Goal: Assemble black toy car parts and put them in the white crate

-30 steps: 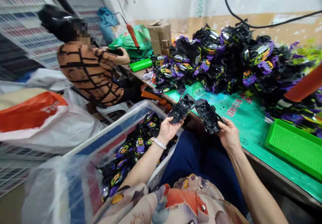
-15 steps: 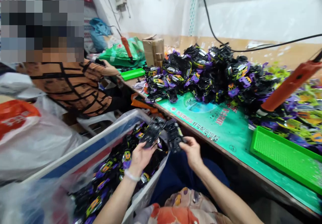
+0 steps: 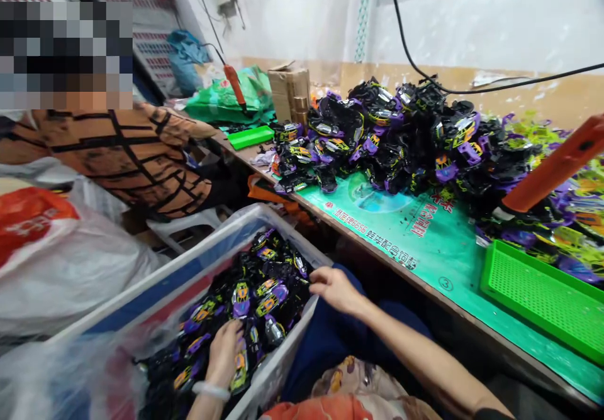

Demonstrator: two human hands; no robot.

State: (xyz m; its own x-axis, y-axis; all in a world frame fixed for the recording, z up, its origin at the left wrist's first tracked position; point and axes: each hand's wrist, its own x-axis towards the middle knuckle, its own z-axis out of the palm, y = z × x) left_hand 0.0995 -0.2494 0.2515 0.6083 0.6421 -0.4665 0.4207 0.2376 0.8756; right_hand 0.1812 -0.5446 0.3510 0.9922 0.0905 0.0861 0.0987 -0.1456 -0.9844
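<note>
Many small toy cars (image 3: 240, 299), black with purple, yellow and orange bodies, lie heaped in a large white bin (image 3: 155, 275) with blue and red stripes. Down among them is my left hand (image 3: 224, 352), a pale bangle at its wrist. Its fingers are curled together over the heap, and whatever they grip, if anything, is hidden. My right hand (image 3: 336, 289) hovers at the bin's right rim, palm down. Its fingers are bent but apart, and no car shows in them.
A green-covered workbench (image 3: 377, 231) bears a large pile of toy cars (image 3: 391, 131), a green perforated tray (image 3: 542, 294) and a hanging orange power screwdriver (image 3: 547, 168). A co-worker (image 3: 127, 156) sits at left. White sacks (image 3: 80, 269) stand beside the bin.
Both hands have let go of the dark toy cars they held above the bin. My left hand has gone down and left into the heap; my right hand has shifted slightly left.
</note>
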